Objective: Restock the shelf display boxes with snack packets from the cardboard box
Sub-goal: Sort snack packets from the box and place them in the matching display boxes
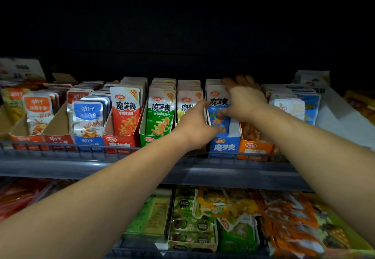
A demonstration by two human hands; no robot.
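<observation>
A person's left hand (193,125) and right hand (243,101) meet at a row of blue-and-white foil snack packets (217,101). The packets stand upright in a blue cardboard display box (224,147) at the near edge of the upper grey metal shelf (81,163). The right hand lies over the top of the row, fingers reaching to the far side and thumb pressed on the front packet's face, clamping it. The left hand's fingers curl round the packets' left edge. Further left stand a green cardboard display box (146,140) and a red cardboard display box (119,144), both filled with matching packets. An orange cardboard display box (254,149) sits just beside the blue one on the right. Loose orange packets (288,224) lie heaped on the shelf below.
</observation>
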